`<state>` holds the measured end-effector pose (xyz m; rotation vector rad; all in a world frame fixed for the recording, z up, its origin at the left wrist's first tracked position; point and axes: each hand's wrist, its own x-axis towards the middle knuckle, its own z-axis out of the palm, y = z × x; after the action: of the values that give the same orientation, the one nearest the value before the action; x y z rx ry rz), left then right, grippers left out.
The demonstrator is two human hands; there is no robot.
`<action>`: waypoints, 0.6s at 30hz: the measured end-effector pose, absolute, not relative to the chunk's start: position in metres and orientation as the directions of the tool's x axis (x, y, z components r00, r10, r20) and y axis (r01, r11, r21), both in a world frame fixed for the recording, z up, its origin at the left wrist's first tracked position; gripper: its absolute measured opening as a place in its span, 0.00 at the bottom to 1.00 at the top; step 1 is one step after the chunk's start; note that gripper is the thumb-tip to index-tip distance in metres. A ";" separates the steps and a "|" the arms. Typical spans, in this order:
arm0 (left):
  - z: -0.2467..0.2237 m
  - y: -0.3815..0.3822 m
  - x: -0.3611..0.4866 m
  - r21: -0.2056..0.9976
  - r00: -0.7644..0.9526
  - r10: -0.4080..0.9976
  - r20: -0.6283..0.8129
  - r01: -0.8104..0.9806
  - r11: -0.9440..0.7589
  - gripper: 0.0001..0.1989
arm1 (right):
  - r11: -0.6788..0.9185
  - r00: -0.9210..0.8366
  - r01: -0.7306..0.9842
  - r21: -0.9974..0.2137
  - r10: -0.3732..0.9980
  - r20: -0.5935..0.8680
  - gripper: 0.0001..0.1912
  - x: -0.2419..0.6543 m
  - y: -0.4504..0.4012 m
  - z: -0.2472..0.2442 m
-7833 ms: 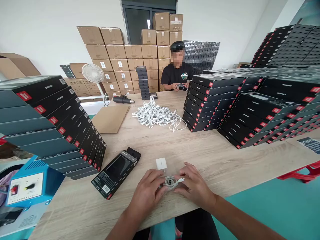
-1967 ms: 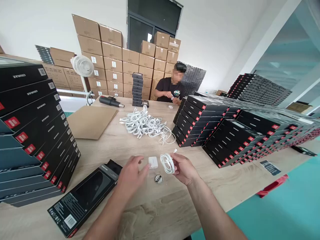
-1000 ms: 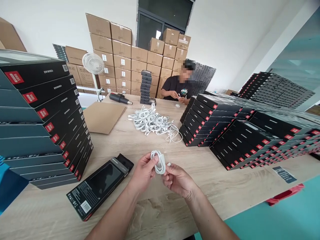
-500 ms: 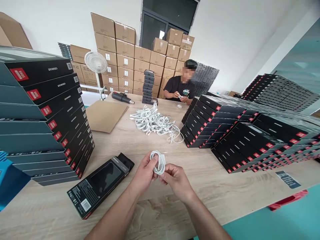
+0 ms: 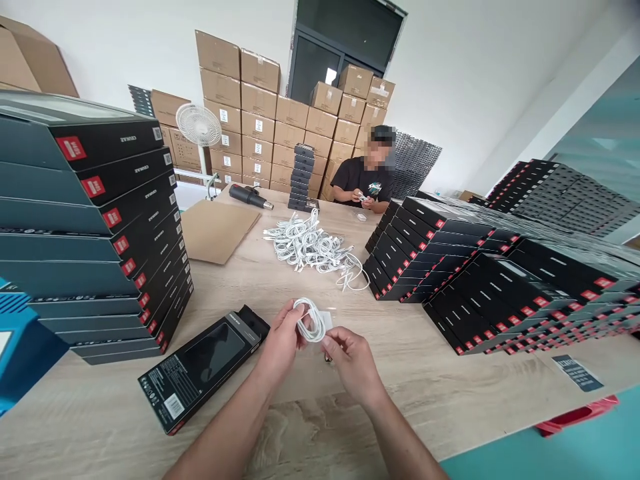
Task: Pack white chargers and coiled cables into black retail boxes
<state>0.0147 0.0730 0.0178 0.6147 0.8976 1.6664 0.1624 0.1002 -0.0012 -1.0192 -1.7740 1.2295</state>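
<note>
A coiled white cable (image 5: 311, 321) is gripped in my left hand (image 5: 283, 337), above the wooden table (image 5: 400, 373). My right hand (image 5: 350, 357) pinches at the lower right of the coil, beside a small pale, see-through piece (image 5: 325, 323) whose nature I cannot make out. Something small and dark shows under my right fingertips. To the left of my hands lies a black box (image 5: 203, 367) with an open end flap. A tangled heap of white cables (image 5: 307, 243) lies farther back.
Tall box stacks stand at the left (image 5: 120, 240) and right (image 5: 440, 247). Behind the cable heap are a cardboard sheet (image 5: 217, 230), a heat gun (image 5: 250, 196) and a small stack of dark boxes (image 5: 301, 177). A person (image 5: 367, 177) sits across the table.
The coil has tilted and shifted slightly left in my left hand, and more of the pale piece shows. My right hand stays by its lower edge. The whole view has shifted slightly.
</note>
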 end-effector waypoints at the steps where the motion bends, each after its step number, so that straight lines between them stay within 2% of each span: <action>1: 0.018 0.073 0.015 0.807 -0.256 0.966 -0.045 -0.579 -0.116 0.16 | 0.214 -0.412 0.177 -0.961 0.903 0.125 0.15 0.164 0.101 -0.001; 7: 0.021 0.068 0.012 0.859 -0.161 0.987 -0.023 -0.508 -0.063 0.16 | -0.112 -0.484 -0.087 -0.990 0.873 -0.056 0.19 0.165 0.099 -0.004; 10: 0.022 0.066 0.009 0.878 -0.089 0.995 -0.045 -0.478 -0.003 0.17 | -0.300 -0.559 -0.220 -0.928 0.818 -0.132 0.19 0.164 0.097 -0.001; 13: 0.020 0.066 0.007 0.895 -0.028 0.999 -0.034 -0.446 0.018 0.18 | -0.436 -0.650 -0.256 -0.863 0.738 -0.180 0.19 0.161 0.096 0.001; 15: 0.017 0.067 0.006 0.908 -0.027 0.999 -0.020 -0.420 0.007 0.18 | -0.411 -0.638 -0.241 -0.879 0.749 -0.175 0.19 0.158 0.095 0.000; 18: 0.014 0.070 0.005 0.926 -0.068 0.997 -0.018 -0.376 -0.009 0.18 | -0.116 -0.462 -0.164 -0.980 0.886 -0.027 0.18 0.154 0.095 -0.004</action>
<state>0.0048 0.0698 0.0141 0.8820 0.9703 1.4149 0.1542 0.0949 -0.0043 -0.8554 -1.3586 1.6907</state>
